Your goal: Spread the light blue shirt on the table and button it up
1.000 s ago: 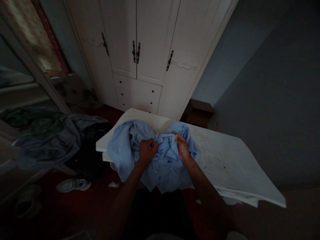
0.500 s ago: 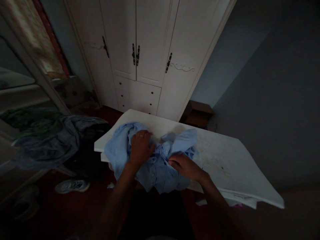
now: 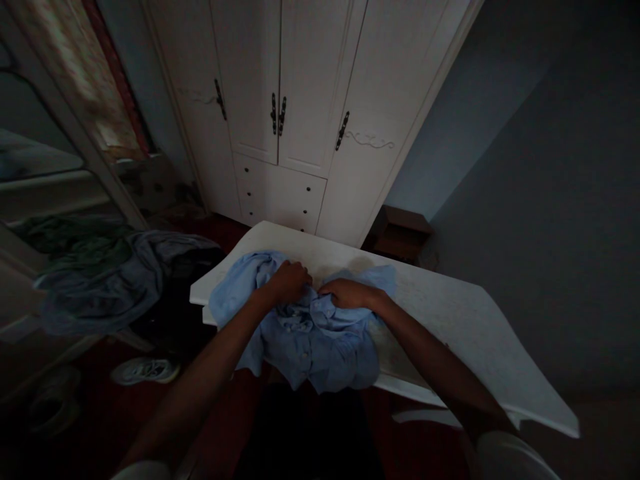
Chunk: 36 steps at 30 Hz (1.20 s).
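Observation:
A crumpled light blue buttoned shirt [image 3: 330,360] lies on the white table [image 3: 450,313], its lower edge hanging over the near side. My left hand [image 3: 291,283] is closed on the cloth near the far edge of the shirt, fingers curled. Close beside it on the right, my right hand [image 3: 350,293] pinches the fabric by the buttoned strip. The two hands are a short gap apart. Some fingertips are hidden in the folds.
A white wardrobe [image 3: 295,80] with dark handles stands beyond the table. Clothes [image 3: 100,287] are heaped at the left, above a shoe [image 3: 145,371] on the red floor. A small brown cabinet [image 3: 403,230] sits by the wall at the back right.
My right hand has moved up and left along the shirt, closer to my left hand. My left hand has turned and its fingers have curled inward. The shirt's right part lies flatter.

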Each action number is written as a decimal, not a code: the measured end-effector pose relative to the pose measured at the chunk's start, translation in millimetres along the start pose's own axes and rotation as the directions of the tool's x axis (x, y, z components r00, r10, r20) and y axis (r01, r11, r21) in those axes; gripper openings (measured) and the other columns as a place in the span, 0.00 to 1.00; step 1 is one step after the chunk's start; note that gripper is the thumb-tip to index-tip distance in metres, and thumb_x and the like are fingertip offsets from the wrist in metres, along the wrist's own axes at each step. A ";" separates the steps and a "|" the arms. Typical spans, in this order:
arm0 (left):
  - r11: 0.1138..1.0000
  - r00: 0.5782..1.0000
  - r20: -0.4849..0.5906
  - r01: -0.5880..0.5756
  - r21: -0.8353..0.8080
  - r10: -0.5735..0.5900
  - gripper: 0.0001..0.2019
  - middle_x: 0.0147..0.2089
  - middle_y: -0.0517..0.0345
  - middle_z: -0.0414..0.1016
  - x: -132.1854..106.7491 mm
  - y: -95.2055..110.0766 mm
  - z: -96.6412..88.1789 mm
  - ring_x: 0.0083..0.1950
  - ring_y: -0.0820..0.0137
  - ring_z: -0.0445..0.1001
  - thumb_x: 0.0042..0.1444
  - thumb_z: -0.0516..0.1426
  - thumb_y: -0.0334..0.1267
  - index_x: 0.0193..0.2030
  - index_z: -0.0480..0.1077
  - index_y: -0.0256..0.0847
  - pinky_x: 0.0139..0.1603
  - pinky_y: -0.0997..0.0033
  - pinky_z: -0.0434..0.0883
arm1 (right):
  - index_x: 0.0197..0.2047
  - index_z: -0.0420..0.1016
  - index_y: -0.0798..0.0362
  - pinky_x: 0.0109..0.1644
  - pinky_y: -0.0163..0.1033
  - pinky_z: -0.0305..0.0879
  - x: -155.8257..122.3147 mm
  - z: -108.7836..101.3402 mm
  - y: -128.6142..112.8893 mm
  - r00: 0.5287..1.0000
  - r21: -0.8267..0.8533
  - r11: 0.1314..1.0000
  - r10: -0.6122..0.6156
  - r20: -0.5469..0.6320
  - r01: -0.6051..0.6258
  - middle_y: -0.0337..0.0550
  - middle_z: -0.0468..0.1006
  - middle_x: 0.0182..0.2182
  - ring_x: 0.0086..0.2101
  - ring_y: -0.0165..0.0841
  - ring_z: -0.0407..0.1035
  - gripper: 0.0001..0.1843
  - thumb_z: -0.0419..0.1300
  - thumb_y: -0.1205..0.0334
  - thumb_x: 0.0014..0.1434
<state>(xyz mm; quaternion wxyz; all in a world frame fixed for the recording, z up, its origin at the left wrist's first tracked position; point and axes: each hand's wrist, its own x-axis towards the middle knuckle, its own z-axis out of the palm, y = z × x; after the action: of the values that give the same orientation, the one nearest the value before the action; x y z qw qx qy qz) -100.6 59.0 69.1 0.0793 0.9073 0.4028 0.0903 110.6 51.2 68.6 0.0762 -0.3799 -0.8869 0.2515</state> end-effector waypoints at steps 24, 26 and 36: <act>0.988 0.974 -0.213 0.050 -0.146 -0.081 0.22 0.53 0.46 0.75 43.2 -21.3 28.0 0.54 0.59 0.73 0.51 0.57 0.34 0.55 0.73 0.40 0.55 0.62 0.68 | 0.48 0.76 0.53 0.55 0.46 0.66 -3.5 26.1 0.6 0.815 -0.137 0.977 0.055 -0.577 -0.163 0.51 0.77 0.44 0.47 0.41 0.69 0.14 0.58 0.56 0.64; 0.986 0.979 -0.184 0.054 -0.160 -0.083 0.22 0.54 0.46 0.75 45.5 -26.5 35.4 0.55 0.58 0.73 0.51 0.59 0.35 0.55 0.72 0.41 0.57 0.61 0.67 | 0.48 0.74 0.55 0.52 0.46 0.66 4.4 35.0 -2.0 0.821 -0.115 0.953 0.175 -0.544 -0.280 0.53 0.77 0.45 0.46 0.43 0.71 0.18 0.60 0.51 0.62; 0.896 0.987 -0.129 0.031 -0.444 -0.098 0.10 0.37 0.54 0.80 62.4 -51.2 64.2 0.44 0.64 0.75 0.55 0.59 0.41 0.36 0.79 0.39 0.52 0.66 0.66 | 0.37 0.78 0.53 0.44 0.37 0.65 25.0 37.9 28.0 0.828 0.030 0.944 0.304 -0.471 -0.329 0.45 0.81 0.35 0.37 0.35 0.73 0.09 0.56 0.67 0.60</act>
<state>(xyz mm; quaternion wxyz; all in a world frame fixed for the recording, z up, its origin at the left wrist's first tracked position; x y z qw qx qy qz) -81.6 134.9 1.9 0.2552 0.8429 0.4065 0.2431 98.5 70.7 20.5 0.2358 -0.5728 -0.7729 0.1376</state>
